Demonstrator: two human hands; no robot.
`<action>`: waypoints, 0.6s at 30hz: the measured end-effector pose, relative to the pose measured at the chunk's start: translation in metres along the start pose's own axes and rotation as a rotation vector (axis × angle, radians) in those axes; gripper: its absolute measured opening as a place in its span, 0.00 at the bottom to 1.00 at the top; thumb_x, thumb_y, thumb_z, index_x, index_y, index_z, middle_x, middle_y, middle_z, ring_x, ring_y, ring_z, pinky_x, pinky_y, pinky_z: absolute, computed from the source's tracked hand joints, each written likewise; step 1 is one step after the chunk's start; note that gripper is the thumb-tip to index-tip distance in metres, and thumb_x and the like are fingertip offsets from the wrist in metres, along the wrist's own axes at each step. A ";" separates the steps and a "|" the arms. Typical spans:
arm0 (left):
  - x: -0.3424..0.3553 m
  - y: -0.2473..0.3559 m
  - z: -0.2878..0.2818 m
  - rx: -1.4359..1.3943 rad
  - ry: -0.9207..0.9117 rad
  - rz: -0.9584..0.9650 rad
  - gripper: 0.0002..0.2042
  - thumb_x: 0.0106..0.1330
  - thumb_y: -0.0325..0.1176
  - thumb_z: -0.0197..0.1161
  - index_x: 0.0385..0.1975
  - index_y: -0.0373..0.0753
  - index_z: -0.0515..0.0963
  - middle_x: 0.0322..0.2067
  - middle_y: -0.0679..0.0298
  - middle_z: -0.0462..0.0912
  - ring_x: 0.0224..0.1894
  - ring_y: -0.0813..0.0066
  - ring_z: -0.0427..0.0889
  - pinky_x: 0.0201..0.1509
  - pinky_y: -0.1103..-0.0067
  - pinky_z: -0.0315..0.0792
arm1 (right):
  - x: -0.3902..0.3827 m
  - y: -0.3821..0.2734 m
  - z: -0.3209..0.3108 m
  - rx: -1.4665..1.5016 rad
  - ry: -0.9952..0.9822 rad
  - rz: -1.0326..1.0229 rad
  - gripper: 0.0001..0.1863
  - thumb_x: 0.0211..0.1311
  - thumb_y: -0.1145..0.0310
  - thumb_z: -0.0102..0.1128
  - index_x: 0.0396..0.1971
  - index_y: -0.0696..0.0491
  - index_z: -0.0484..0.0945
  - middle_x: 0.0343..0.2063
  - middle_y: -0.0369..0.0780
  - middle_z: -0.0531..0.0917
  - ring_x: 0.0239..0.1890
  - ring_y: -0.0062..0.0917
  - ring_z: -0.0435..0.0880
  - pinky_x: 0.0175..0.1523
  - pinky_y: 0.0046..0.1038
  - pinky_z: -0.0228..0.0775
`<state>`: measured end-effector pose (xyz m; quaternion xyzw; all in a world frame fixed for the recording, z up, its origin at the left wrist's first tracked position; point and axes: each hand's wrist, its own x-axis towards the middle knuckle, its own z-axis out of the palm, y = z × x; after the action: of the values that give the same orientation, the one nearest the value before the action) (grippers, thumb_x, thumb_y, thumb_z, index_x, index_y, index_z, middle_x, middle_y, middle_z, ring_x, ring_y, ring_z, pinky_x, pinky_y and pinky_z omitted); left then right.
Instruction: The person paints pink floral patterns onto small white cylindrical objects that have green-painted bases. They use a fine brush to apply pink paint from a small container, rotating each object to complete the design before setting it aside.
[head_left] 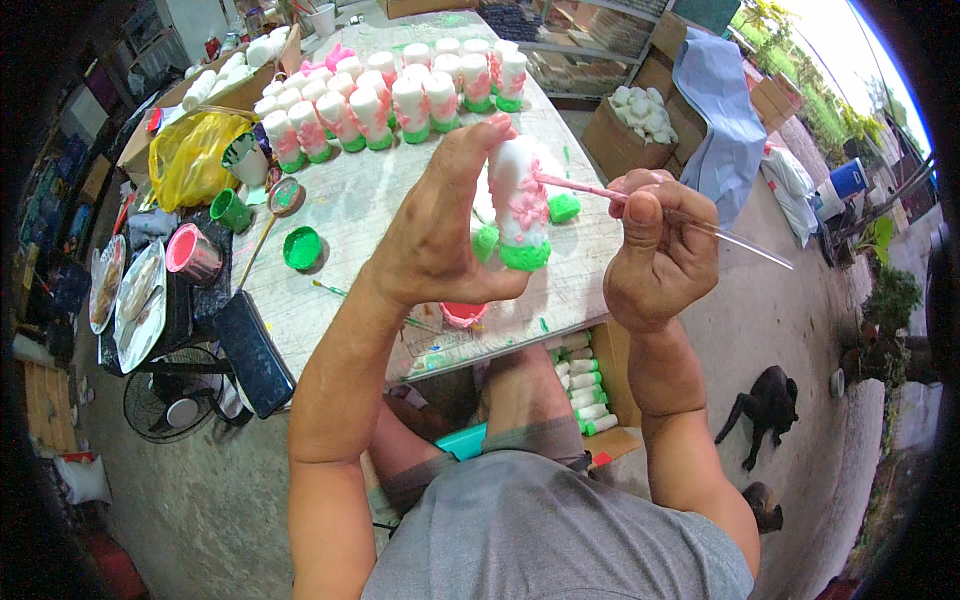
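Note:
My left hand grips a white cylindrical piece with pink raised flowers and a green base, fingertips at its top and bottom. My right hand pinches a thin brush with a transparent handle; its pink-coated tip touches the piece's upper right side. Behind the held piece are green-based items, partly hidden. A small tub of pink paint sits below my left hand at the table's front edge, and a green paint lid lies to the left.
Several similar painted pieces stand at the table's back. A yellow bag, paint tins, plates and a phone crowd the left. A box of pieces is below; two dark dogs are on the right floor.

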<state>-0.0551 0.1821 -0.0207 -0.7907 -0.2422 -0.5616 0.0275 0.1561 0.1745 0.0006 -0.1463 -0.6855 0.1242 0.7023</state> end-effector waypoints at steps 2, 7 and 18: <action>0.000 0.001 0.000 0.006 0.002 -0.003 0.60 0.33 0.33 0.82 0.74 0.36 0.57 0.60 0.50 0.78 0.47 0.65 0.79 0.46 0.71 0.74 | -0.001 -0.001 0.001 -0.003 -0.027 -0.024 0.09 0.71 0.77 0.63 0.44 0.61 0.72 0.32 0.46 0.85 0.33 0.26 0.84 0.39 0.26 0.76; 0.000 0.002 -0.001 0.012 -0.005 -0.035 0.59 0.32 0.34 0.83 0.73 0.34 0.58 0.60 0.51 0.78 0.46 0.65 0.80 0.47 0.72 0.74 | -0.001 0.004 0.001 -0.089 -0.079 -0.117 0.09 0.72 0.75 0.62 0.45 0.61 0.72 0.32 0.46 0.84 0.33 0.26 0.82 0.39 0.25 0.76; 0.000 0.006 -0.003 -0.037 -0.043 -0.062 0.54 0.38 0.35 0.81 0.70 0.27 0.59 0.61 0.42 0.73 0.63 0.43 0.75 0.69 0.61 0.70 | -0.003 0.002 -0.008 -0.156 -0.100 -0.176 0.11 0.68 0.76 0.67 0.45 0.56 0.74 0.33 0.46 0.86 0.35 0.33 0.87 0.41 0.32 0.79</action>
<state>-0.0552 0.1761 -0.0185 -0.7952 -0.2566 -0.5494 -0.0100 0.1643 0.1753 -0.0032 -0.1334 -0.7375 0.0157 0.6618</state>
